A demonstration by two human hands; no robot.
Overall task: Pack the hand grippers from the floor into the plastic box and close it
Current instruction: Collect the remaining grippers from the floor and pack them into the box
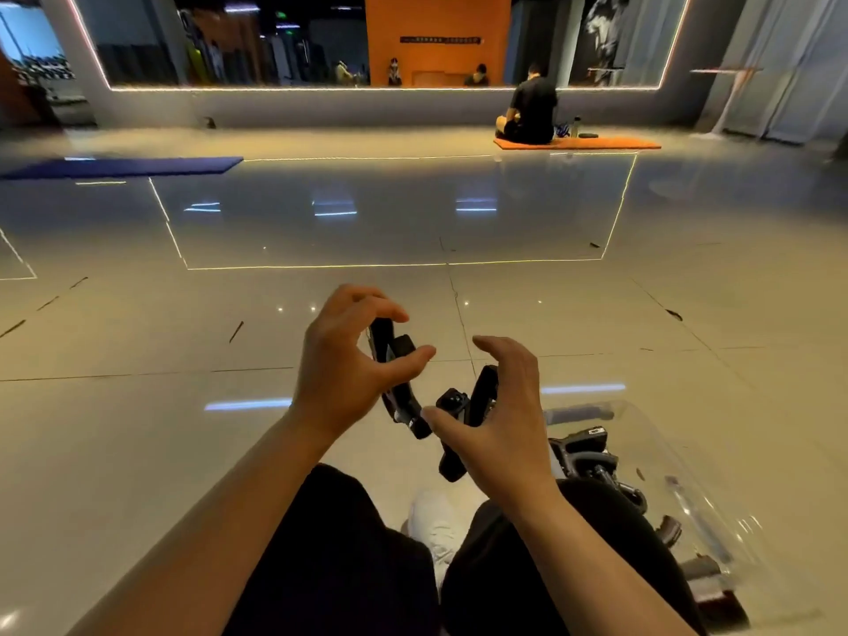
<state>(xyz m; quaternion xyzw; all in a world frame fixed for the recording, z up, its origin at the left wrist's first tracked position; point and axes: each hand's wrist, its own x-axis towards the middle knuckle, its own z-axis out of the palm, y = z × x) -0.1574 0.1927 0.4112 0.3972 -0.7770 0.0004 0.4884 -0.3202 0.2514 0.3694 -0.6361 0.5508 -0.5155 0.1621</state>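
Both hands over two black hand grippers on the floor, nothing gripped yet.

Left hand hovers with fingers and thumb curved apart, over the left hand gripper, which shows between thumb and fingers; contact not clear. Right hand likewise spread in a loose claw, over the right hand gripper; one handle pokes out below the thumb, cannot tell if the fingers touch it. Both grippers lie on the tiled floor just ahead of the person's knees. Clear plastic box sits on the floor to the right of the right knee, lid off, with more hand grippers inside. Far back: another person seated on an orange mat, blue mat at left.
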